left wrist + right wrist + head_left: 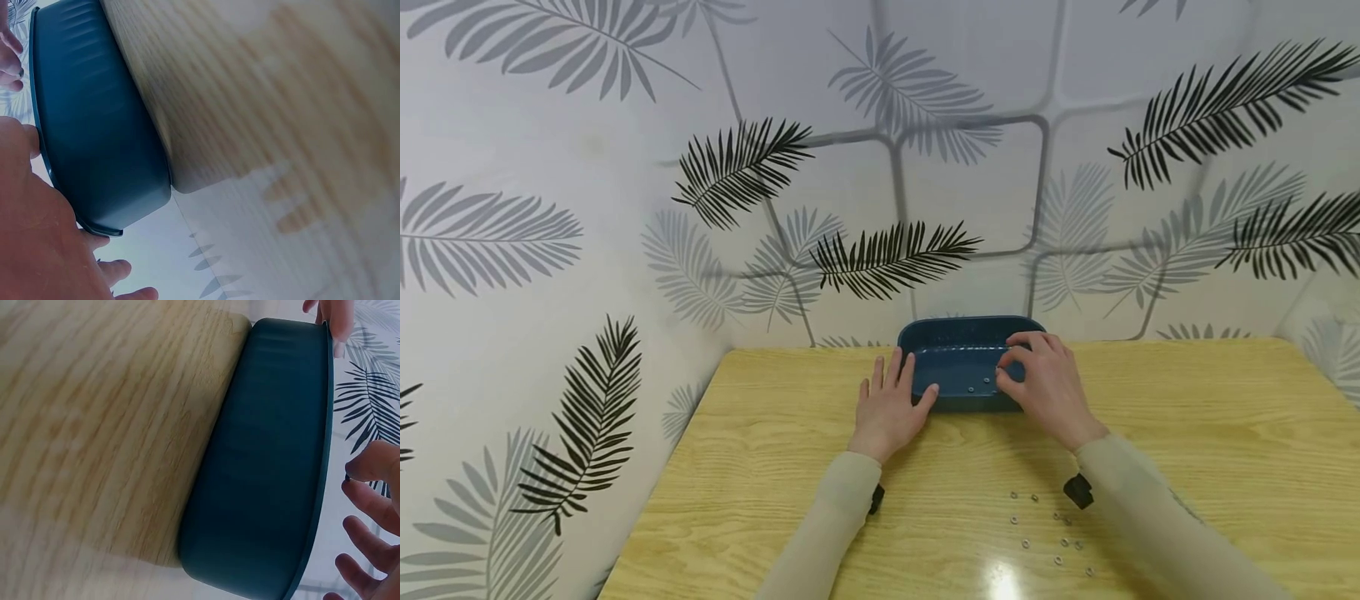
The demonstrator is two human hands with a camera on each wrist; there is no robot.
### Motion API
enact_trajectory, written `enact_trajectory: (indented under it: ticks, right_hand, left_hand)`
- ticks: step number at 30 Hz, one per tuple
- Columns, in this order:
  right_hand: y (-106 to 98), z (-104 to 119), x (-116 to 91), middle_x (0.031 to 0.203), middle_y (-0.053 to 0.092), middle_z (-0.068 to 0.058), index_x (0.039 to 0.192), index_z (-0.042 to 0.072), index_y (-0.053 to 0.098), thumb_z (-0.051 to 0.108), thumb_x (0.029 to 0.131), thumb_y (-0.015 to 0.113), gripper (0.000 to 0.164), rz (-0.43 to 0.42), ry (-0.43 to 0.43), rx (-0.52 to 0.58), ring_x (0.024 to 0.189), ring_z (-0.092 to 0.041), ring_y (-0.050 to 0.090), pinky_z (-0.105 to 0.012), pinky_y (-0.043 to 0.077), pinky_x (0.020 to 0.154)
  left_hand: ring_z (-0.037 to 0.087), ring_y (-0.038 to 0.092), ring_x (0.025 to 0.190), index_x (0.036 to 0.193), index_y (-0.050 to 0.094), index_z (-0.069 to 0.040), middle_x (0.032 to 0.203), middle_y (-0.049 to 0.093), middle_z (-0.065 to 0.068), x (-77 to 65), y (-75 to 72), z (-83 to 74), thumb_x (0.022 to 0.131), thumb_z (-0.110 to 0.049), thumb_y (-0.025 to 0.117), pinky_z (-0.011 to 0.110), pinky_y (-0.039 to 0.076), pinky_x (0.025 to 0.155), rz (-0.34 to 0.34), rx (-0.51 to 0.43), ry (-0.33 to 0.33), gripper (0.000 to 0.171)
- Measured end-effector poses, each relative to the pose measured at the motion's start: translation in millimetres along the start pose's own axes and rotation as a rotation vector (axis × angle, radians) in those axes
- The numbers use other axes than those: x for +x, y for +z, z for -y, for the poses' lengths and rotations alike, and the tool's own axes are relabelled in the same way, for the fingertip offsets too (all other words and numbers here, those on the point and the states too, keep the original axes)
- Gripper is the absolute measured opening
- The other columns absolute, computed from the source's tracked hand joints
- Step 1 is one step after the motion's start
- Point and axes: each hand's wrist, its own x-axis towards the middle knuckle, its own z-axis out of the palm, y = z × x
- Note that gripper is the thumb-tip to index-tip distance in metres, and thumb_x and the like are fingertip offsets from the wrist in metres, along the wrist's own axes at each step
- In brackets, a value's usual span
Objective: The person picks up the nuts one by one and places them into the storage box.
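Note:
A dark blue plastic tray (951, 403) stands on the wooden table near the wall, with two small metal nuts (971, 389) on its floor. My left hand (887, 415) rests on the tray's left end, its fingers straight and spread over the rim. Above the right part of the tray, my right hand (1051, 387) pinches a tiny dark nut (347, 478) between thumb and forefinger, the other fingers loosely bent apart. In the right wrist view the pinch sits beyond the tray's rim line, apart from it. Most of that nut is hidden by the fingertips.
Several small ring-like metal nuts (1026, 543) lie scattered on the table (760, 467) in front of the tray, left of the right forearm. A wall (955, 192) with leaf patterns rises directly behind the tray and the table's back edge.

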Motion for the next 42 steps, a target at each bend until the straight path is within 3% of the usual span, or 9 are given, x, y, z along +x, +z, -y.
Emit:
enact_trajectory:
  ticks: [19, 29, 32, 38, 42]
  right_hand:
    - [19.9, -1.8, 20.6, 0.122, 0.059, -0.015, 0.086, 0.012, 0.073, 0.020, 0.089, 0.073, 0.008, 0.118, 0.074, -0.069, 0.119, -0.040, 0.042, -0.061, 0.032, 0.099]
    - [21.5, -2.5, 28.4, 0.126, 0.057, -0.015, 0.088, 0.013, 0.074, 0.023, 0.089, 0.074, 0.009, 0.240, 0.113, -0.110, 0.123, -0.039, 0.039, -0.060, 0.028, 0.102]
    - [21.9, -2.0, 28.5, 0.131, 0.056, -0.017, 0.096, 0.012, 0.076, 0.025, 0.091, 0.072, 0.015, 0.274, 0.120, -0.135, 0.127, -0.041, 0.038, -0.061, 0.028, 0.103]
    - [22.6, -2.3, 22.4, 0.144, 0.047, -0.019, 0.131, 0.009, 0.064, 0.028, 0.098, 0.061, 0.038, 0.313, 0.120, -0.122, 0.136, -0.043, 0.029, -0.064, 0.023, 0.106]
    - [19.2, -2.8, 18.2, 0.145, 0.045, -0.019, 0.138, 0.009, 0.058, 0.030, 0.099, 0.058, 0.044, 0.298, 0.113, -0.092, 0.137, -0.043, 0.027, -0.064, 0.021, 0.107]
  left_hand:
    - [0.031, 0.005, 0.150, 0.160, 0.017, -0.019, 0.165, 0.007, 0.004, 0.2, 1.9, -1.0, 0.101, -0.063, 0.030, 0.056, 0.015, 0.116, 0.000, 0.007, -0.013, 0.074]
    - [0.031, 0.004, 0.150, 0.160, 0.016, -0.020, 0.165, 0.006, 0.004, 1.2, 0.4, 0.0, 0.101, -0.064, 0.028, 0.056, 0.015, 0.116, 0.000, 0.009, -0.007, 0.074]
    - [0.031, 0.003, 0.150, 0.160, 0.017, -0.020, 0.165, 0.006, 0.004, 0.4, -0.9, -0.8, 0.101, -0.063, 0.029, 0.056, 0.015, 0.116, 0.003, 0.010, -0.010, 0.075]
    - [0.030, 0.003, 0.150, 0.160, 0.016, -0.020, 0.165, 0.005, 0.003, -0.1, 0.9, -1.3, 0.101, -0.064, 0.028, 0.056, 0.015, 0.116, 0.007, 0.019, -0.018, 0.075]
    - [0.030, 0.004, 0.150, 0.160, 0.017, -0.020, 0.165, 0.006, 0.003, 1.5, 1.3, -0.1, 0.101, -0.064, 0.028, 0.056, 0.016, 0.116, -0.005, 0.022, -0.014, 0.075]
